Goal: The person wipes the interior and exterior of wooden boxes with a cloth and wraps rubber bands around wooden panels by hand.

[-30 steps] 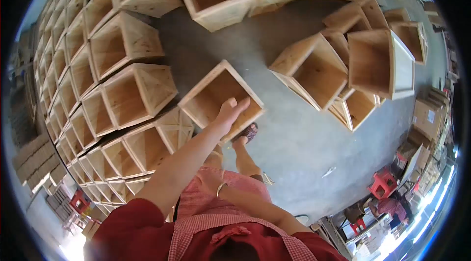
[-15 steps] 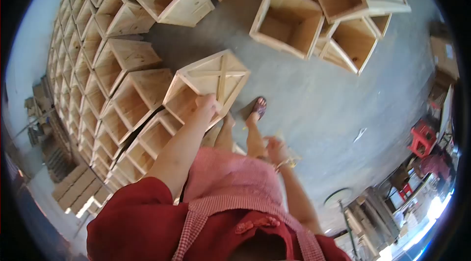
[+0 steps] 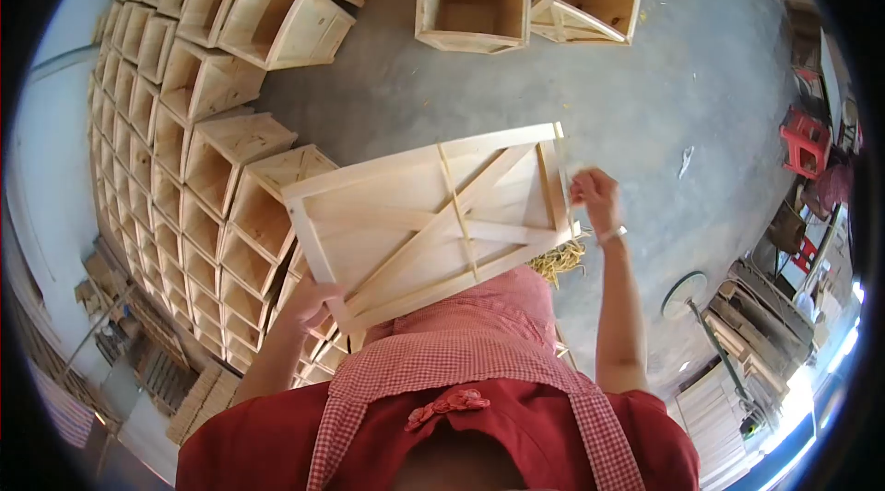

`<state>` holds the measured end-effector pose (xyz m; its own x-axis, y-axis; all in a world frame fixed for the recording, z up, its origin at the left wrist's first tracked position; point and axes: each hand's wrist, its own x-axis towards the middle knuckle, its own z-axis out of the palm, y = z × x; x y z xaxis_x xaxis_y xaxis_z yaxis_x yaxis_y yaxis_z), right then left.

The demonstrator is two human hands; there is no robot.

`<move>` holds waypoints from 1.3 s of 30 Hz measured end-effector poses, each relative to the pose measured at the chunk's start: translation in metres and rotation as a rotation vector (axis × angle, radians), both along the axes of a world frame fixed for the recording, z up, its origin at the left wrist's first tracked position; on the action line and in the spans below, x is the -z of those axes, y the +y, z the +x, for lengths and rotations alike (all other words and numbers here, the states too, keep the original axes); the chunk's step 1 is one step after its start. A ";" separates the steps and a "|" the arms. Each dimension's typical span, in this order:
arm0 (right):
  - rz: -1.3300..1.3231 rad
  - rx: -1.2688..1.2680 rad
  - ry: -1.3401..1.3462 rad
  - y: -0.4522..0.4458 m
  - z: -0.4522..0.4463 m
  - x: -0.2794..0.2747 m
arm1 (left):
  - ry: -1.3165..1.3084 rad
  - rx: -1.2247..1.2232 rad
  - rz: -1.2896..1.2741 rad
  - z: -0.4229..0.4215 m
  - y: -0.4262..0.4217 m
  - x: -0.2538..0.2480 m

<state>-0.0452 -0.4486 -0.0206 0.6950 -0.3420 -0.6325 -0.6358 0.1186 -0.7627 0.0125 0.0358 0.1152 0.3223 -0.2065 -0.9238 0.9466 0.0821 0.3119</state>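
A pale wooden panel (image 3: 406, 219) with crossed braces lies tilted in front of my apron. My left hand (image 3: 313, 302) grips its lower left corner. A thin yellow band (image 3: 456, 205) runs across the panel's middle, and another yellow band (image 3: 564, 182) shows at its right end. Beside that end is my right hand (image 3: 597, 201), with fingers curled in a pinch; what they hold is too small to make out. A bunch of yellow strands (image 3: 559, 260) hangs below the panel's right corner, near my waist.
Rows of stacked open wooden boxes (image 3: 217, 159) rise along the left. More wooden boxes (image 3: 475, 2) stand on the grey floor ahead. At the right are a red plastic stool (image 3: 805, 142), a round-topped stand (image 3: 684, 295) and wood planks (image 3: 770, 316).
Earlier my left hand was on a braced wooden box at the left, and my right hand was low by my apron. Now a braced panel lies before me and my right hand is raised at its end.
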 end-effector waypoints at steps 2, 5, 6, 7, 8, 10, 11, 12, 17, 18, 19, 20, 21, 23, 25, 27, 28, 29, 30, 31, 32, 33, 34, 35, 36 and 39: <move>-0.079 0.105 -0.019 -0.009 -0.018 -0.051 | -0.043 0.050 0.008 0.014 0.003 -0.016; -0.237 0.282 -0.095 -0.026 -0.043 -0.089 | -0.041 0.157 0.010 0.025 0.012 -0.022; -0.243 0.306 -0.089 -0.028 -0.047 -0.085 | -0.054 0.196 0.003 0.029 0.016 -0.024; -0.412 0.162 0.032 -0.029 -0.052 -0.073 | -0.047 0.216 0.049 0.028 0.021 -0.023; -0.566 0.006 0.159 -0.022 -0.066 -0.060 | -0.023 0.237 0.059 0.025 0.029 -0.031; -0.641 -0.247 0.150 0.007 -0.086 -0.011 | -0.009 0.313 0.097 0.039 0.025 -0.037; -0.572 -0.250 0.049 0.028 -0.087 0.009 | -0.056 0.296 0.035 0.040 0.027 -0.041; -0.497 -0.257 -0.048 0.054 -0.089 0.023 | -0.063 0.305 0.040 0.042 0.024 -0.049; -0.298 -0.008 0.121 0.110 -0.079 0.010 | -0.063 0.324 0.037 0.055 0.021 -0.072; -0.301 0.003 0.119 0.107 -0.078 -0.001 | -0.031 0.305 0.051 0.057 0.019 -0.074; -0.177 0.178 0.186 0.100 -0.077 -0.012 | -0.035 0.311 0.047 0.057 0.022 -0.072; -0.049 0.349 0.249 0.093 -0.076 -0.017 | -0.018 0.337 0.029 0.057 0.028 -0.069; -0.316 0.187 0.187 0.076 -0.082 -0.011 | -0.002 0.363 0.012 0.057 0.034 -0.066; -0.604 -0.012 0.204 0.018 -0.125 0.034 | 0.017 0.369 0.014 0.054 0.042 -0.060; -1.017 -0.213 0.562 -0.087 -0.214 0.107 | 0.024 0.371 0.008 0.052 0.043 -0.058; -1.686 -0.860 0.914 -0.222 -0.309 0.158 | 0.056 0.320 -0.012 0.049 0.047 -0.062; -1.332 -1.158 1.162 -0.240 -0.274 0.093 | 0.063 0.323 -0.003 0.051 0.052 -0.060; -1.326 -1.171 1.161 -0.232 -0.257 0.078 | 0.093 0.304 -0.005 0.048 0.059 -0.056; -1.399 -0.964 0.876 -0.225 -0.245 0.066 | 0.125 0.284 -0.013 0.044 0.062 -0.054; -1.449 -0.742 0.594 -0.218 -0.229 0.055 | 0.131 0.303 -0.036 0.048 0.048 -0.056; -1.472 -0.516 0.312 -0.203 -0.205 0.037 | 0.131 0.301 -0.046 0.048 0.043 -0.048; -1.131 -0.383 0.222 -0.143 -0.146 0.001 | 0.159 0.298 -0.016 0.045 0.040 -0.039; -1.029 -0.404 0.118 -0.084 -0.111 -0.011 | 0.173 0.296 0.000 0.046 0.032 -0.037; -0.762 -0.291 -0.013 -0.020 -0.077 -0.031 | 0.187 0.293 0.017 0.047 0.023 -0.036; -0.667 -0.352 0.036 0.037 -0.069 -0.014 | 0.145 0.313 -0.005 0.049 0.004 -0.040; -0.432 -0.271 -0.220 0.171 -0.043 -0.050 | 0.112 0.346 -0.025 0.049 -0.012 -0.042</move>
<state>-0.0886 -0.2779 0.0292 0.8940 -0.3288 -0.3043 -0.4203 -0.3806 -0.8237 0.0610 0.0234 0.1568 0.1265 -0.3082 -0.9429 0.9479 -0.2427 0.2065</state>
